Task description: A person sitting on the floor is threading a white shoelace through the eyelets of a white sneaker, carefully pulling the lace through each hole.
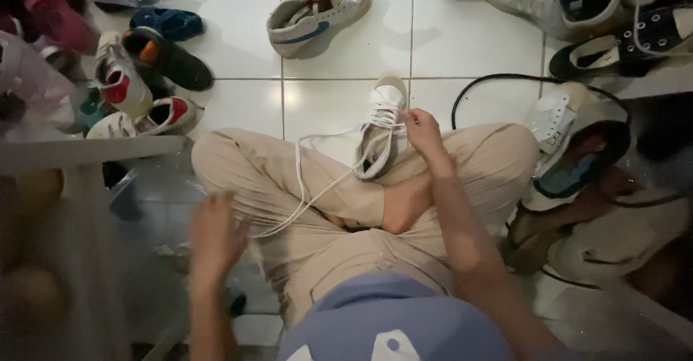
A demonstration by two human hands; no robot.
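Observation:
I sit cross-legged on a white tiled floor in beige trousers. A white sneaker (381, 126) rests on my crossed legs, toe pointing away from me. My right hand (424, 133) pinches the laces at the top of the sneaker's lacing. A long white lace (307, 180) runs in loops from the shoe down across my left thigh. My left hand (214, 235) is blurred, low at the left, fingers curled near the end of that lace; whether it grips the lace is unclear.
Shoes lie all around: a grey high-top with a blue stripe (317, 11) ahead, red-and-white sneakers (133, 94) and a dark shoe (170, 58) at left, a white shoe (559, 126) and black sneakers (628, 43) at right. A black cable (491, 83) curves across the tiles.

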